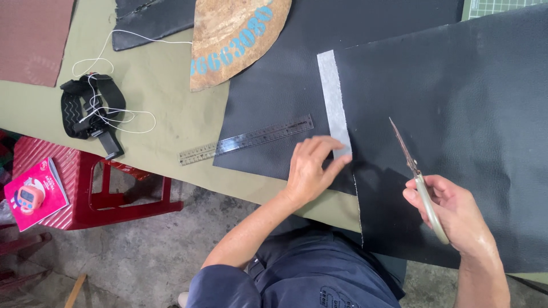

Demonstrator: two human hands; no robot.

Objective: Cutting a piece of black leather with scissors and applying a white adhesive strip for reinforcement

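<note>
1. Bench (pixel 165 97): covered with an olive-green cloth; it carries all the sheet material and tools, and its near edge runs diagonally across the view
2. Large black leather sheet (pixel 456 131): lies flat on the right part of the bench, with its lower edge hanging over the near edge toward the person
3. Second black leather sheet (pixel 274 80): lies flat to the left of the large sheet and partly under it
4. Brown curved piece (pixel 237 34): rests at the top of the view, overlapping the second black sheet; it bears blue printed characters
5. Red plastic stool (pixel 85 182): stands on the concrete floor below the bench at the left, with a pink booklet (pixel 34 194) on its seat
6. Grey strip (pixel 334 102): a turned-up pale edge of the large black sheet, running from upper centre down to the left hand
7. Steel ruler (pixel 245 140): lies at a slant across the edge of the second black sheet, just left of the left hand
8. Black strap with buckle (pixel 91 108): lies on the green cloth at the left, tangled with white string (pixel 128 117)
9. Scissors (pixel 419 179): blades together, tip pointing up and away over the large black sheet
10. Right hand (pixel 451 214): fingers closed round the pale scissor handles, holding them above the sheet
11. Left hand (pixel 314 168): pressing flat, fingers extended, fingertips resting on the lower end of the grey strip; it grips nothing
</note>
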